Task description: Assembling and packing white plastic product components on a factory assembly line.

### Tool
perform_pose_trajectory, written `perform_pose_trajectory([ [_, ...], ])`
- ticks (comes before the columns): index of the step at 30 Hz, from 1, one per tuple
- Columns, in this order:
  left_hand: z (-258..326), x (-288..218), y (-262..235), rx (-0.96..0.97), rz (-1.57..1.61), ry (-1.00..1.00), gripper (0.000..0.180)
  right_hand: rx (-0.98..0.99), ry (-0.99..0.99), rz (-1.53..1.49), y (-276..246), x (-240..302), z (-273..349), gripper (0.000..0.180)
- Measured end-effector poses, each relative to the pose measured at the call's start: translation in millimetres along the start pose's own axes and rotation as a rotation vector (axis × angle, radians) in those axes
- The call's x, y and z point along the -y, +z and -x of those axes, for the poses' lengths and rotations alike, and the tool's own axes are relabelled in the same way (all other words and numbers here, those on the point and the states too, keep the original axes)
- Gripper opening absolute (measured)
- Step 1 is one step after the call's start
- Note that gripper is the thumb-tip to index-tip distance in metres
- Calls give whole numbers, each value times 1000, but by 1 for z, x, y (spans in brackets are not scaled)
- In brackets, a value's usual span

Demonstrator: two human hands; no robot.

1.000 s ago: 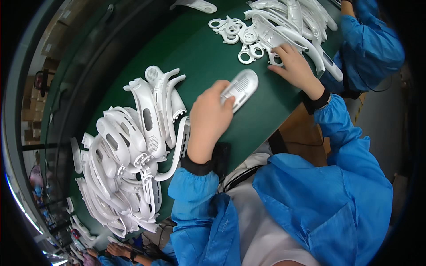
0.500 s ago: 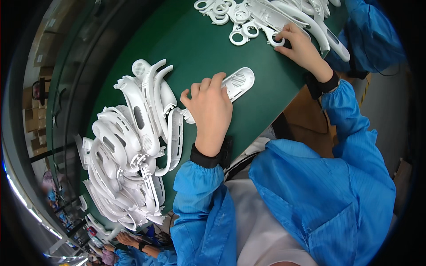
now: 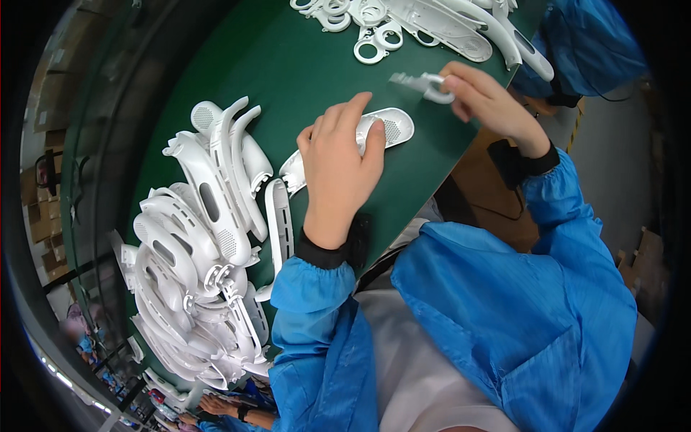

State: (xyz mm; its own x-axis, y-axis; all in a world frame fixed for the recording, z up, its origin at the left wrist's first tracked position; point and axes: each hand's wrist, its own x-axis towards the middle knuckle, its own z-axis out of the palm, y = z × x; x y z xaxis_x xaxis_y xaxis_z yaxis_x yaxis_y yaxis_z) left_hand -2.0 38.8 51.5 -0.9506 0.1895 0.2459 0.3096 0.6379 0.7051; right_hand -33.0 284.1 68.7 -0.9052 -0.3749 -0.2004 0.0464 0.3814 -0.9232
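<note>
My left hand (image 3: 340, 162) lies over a long white plastic shell (image 3: 399, 128) with a perforated rounded end, thumb and fingers astride it. The shell's middle is hidden under the palm. To the right and farther off, my right hand (image 3: 486, 101) pinches a white plastic ring piece (image 3: 436, 88) by its ring, its flat arm pointing left. That piece is smeared by motion and hangs above the green table. Left of my left wrist, a slotted curved white strip (image 3: 279, 223) lies by itself.
A large heap of curved white plastic shells (image 3: 216, 209) covers the table's left side. More ring pieces (image 3: 369, 50) and long shells (image 3: 471, 45) lie at the far edge of the green table (image 3: 266, 79). Someone in blue sleeves (image 3: 594, 50) is at the far right; another person's hands (image 3: 219, 407) show lower left.
My right hand has lifted a ring piece off the far pile and brought it nearer. Under my left hand, the shell has turned slightly, and the thumb now shows along its near side.
</note>
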Motion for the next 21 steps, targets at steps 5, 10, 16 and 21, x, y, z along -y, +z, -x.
perform_pose_trajectory([
  [5, 0, 1, -2, 146, -100, 58, 39, 148, 41, -76, 18, -2, -3, 27],
  [10, -6, -7, 0, 70, -35, -195, 41, 171, -29, -19, 21, 2, -13, 28],
  [16, -3, -5, 5, 79, -84, -149, 25, 88, -28, 54, 19, -7, -21, 32],
  [21, -4, -4, 1, 123, 4, -163, 21, 96, -201, 198, 26, -14, -34, 29],
])
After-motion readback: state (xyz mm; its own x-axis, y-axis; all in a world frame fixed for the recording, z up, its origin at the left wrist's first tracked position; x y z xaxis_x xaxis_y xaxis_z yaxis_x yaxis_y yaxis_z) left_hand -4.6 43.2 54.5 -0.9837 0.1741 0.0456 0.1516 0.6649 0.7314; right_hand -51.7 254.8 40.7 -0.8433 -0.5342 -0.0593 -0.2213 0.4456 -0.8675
